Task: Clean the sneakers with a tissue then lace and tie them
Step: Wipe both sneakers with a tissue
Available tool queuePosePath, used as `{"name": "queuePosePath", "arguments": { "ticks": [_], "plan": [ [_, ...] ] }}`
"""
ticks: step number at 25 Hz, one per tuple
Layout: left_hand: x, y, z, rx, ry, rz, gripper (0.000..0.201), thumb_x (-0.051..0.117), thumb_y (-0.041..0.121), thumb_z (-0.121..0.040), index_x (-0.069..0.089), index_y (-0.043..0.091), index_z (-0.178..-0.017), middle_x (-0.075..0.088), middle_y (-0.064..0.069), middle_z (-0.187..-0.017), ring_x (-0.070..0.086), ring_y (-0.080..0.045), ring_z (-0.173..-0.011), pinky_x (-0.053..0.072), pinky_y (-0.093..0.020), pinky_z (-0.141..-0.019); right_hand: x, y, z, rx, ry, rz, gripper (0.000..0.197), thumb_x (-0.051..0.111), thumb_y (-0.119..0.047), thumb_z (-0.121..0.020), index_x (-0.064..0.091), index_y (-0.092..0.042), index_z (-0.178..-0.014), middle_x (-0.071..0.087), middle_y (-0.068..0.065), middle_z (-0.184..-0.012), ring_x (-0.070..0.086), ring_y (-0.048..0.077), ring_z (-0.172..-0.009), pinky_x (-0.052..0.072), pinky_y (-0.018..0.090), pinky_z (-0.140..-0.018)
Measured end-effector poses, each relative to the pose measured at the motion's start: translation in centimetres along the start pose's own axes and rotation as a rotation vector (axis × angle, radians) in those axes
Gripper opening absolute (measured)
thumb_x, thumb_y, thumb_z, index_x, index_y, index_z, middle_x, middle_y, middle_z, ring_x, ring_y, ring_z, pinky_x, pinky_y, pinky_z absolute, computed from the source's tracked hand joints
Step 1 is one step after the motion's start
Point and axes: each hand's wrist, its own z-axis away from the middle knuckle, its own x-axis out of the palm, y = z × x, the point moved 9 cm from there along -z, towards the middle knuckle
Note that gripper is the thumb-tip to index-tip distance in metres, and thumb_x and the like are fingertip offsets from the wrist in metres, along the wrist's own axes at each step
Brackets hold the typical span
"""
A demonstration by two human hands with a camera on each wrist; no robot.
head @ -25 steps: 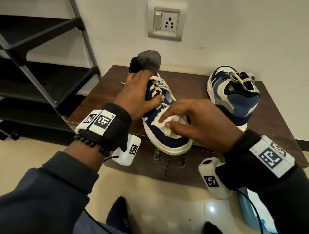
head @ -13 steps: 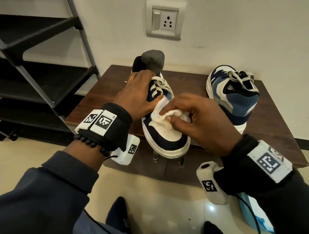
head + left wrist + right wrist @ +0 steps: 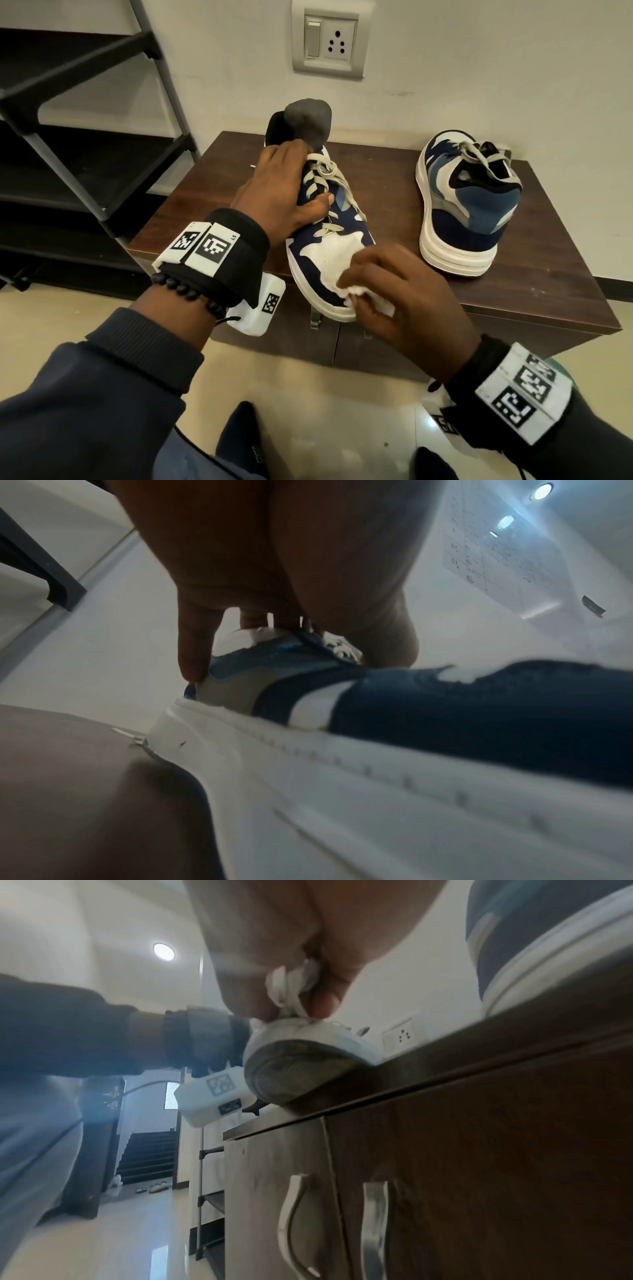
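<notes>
Tissue (image 3: pixel 368 295) pinched in right hand (image 3: pixel 397 301) grip, pressed on toe of near sneaker (image 3: pixel 329 253).

Left hand (image 3: pixel 277 192) grip clamps the same sneaker over its laces (image 3: pixel 329 174): thumb on the lace side, fingers wrapped over the far side. Sneaker sits on brown tabletop (image 3: pixel 548 274), toe overhanging the front edge; right wrist view shows the sole (image 3: pixel 291 1069) sticking out past it. Tissue is bunched between thumb and fingertips, touching the white toe cap at its front right. Second sneaker (image 3: pixel 469 202) stands well apart to the right, heel toward camera, untouched.
</notes>
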Motion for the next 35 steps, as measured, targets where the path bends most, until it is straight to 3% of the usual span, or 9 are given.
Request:
{"name": "queuePosePath", "arguments": {
  "ticks": [5, 8, 12, 15, 18, 24, 28, 32, 35],
  "plan": [
    [0.1, 0.1, 0.0, -0.020, -0.025, 0.035, 0.042, 0.065, 0.030, -0.083, 0.042, 0.011, -0.113, 0.042, 0.002, -0.110, 0.037, -0.020, -0.115, 0.042, -0.041, -0.088, -0.5, -0.4, 3.0, -0.104, 0.075, 0.117, 0.016, 0.059, -0.013, -0.083, 0.070, -0.010, -0.095, 0.062, 0.006, -0.100, 0.059, 0.019, -0.089, 0.051, 0.028, -0.071],
    [0.2, 0.2, -0.1, -0.041, -0.032, 0.035, 0.040, 0.063, 0.028, -0.083, 0.041, 0.012, -0.112, 0.037, 0.006, -0.107, 0.036, -0.021, -0.117, 0.043, -0.044, -0.088, -0.3, 0.3, 3.9, -0.035, 0.120, 0.133, 0.017, 0.063, -0.011, -0.083, 0.070, -0.007, -0.098, 0.063, 0.009, -0.101, 0.060, 0.020, -0.091, 0.052, 0.028, -0.073],
    [0.1, 0.5, -0.1, -0.059, -0.036, 0.038, 0.041, 0.062, 0.026, -0.083, 0.040, 0.010, -0.114, 0.037, 0.004, -0.108, 0.035, -0.022, -0.118, 0.043, -0.050, -0.090, 0.3, 1.5, 5.0, 0.029, 0.086, 0.137, 0.013, 0.059, -0.012, -0.081, 0.069, -0.010, -0.090, 0.062, 0.004, -0.093, 0.059, 0.018, -0.077, 0.051, 0.025, -0.064],
    [0.3, 0.4, -0.1, -0.082, -0.028, 0.039, 0.041, 0.061, 0.026, -0.083, 0.040, 0.010, -0.114, 0.038, 0.001, -0.109, 0.035, -0.023, -0.118, 0.043, -0.050, -0.091, -1.8, 2.2, 3.8, 0.121, 0.270, 0.026, 0.017, 0.059, -0.011, -0.086, 0.067, -0.005, -0.099, 0.059, 0.006, -0.101, 0.054, 0.011, -0.092, 0.046, 0.015, -0.081],
    [0.4, 0.5, -0.1, -0.079, -0.033, 0.038, 0.042, 0.062, 0.026, -0.082, 0.040, 0.009, -0.114, 0.042, -0.003, -0.113, 0.035, -0.023, -0.118, 0.044, -0.050, -0.091, -0.7, 1.6, 3.7, 0.136, 0.245, -0.004, 0.017, 0.060, -0.013, -0.087, 0.067, -0.005, -0.100, 0.060, 0.006, -0.103, 0.055, 0.009, -0.096, 0.045, 0.015, -0.084],
    [0.4, 0.6, -0.2, -0.065, -0.017, 0.026, 0.040, 0.060, 0.024, -0.082, 0.041, 0.007, -0.112, 0.039, 0.000, -0.108, 0.034, -0.023, -0.117, 0.043, -0.045, -0.087, -1.7, 2.8, 3.0, 0.178, 0.261, -0.043, 0.017, 0.062, -0.010, -0.087, 0.066, -0.006, -0.103, 0.059, 0.004, -0.106, 0.054, 0.008, -0.098, 0.043, 0.013, -0.086],
    [0.4, 0.7, -0.2, -0.049, -0.007, 0.011, 0.042, 0.062, 0.023, -0.081, 0.042, 0.006, -0.114, 0.044, -0.008, -0.115, 0.034, -0.024, -0.116, 0.042, -0.043, -0.086, -0.6, 2.5, 3.7, 0.172, 0.253, -0.021, 0.017, 0.067, -0.002, -0.081, 0.066, -0.005, -0.097, 0.060, 0.006, -0.103, 0.054, 0.007, -0.095, 0.043, 0.011, -0.083],
    [0.6, 0.5, -0.5, -0.049, -0.009, 0.017, 0.041, 0.061, 0.022, -0.082, 0.042, 0.006, -0.114, 0.044, -0.009, -0.115, 0.034, -0.025, -0.118, 0.037, -0.036, -0.086, -0.9, 2.8, 4.0, 0.191, 0.270, -0.039, 0.014, 0.065, -0.007, -0.083, 0.064, -0.006, -0.097, 0.057, 0.002, -0.101, 0.052, 0.004, -0.094, 0.041, 0.007, -0.083],
    [0.6, 0.5, -0.5, -0.044, -0.025, 0.027, 0.040, 0.061, 0.020, -0.083, 0.041, 0.005, -0.115, 0.042, -0.006, -0.113, 0.033, -0.025, -0.119, 0.033, -0.031, -0.086, -0.3, 3.5, 4.9, 0.268, 0.272, -0.057, 0.010, 0.062, -0.009, -0.083, 0.062, -0.008, -0.093, 0.055, 0.001, -0.097, 0.050, 0.003, -0.084, 0.042, 0.009, -0.073]
  ]
}}
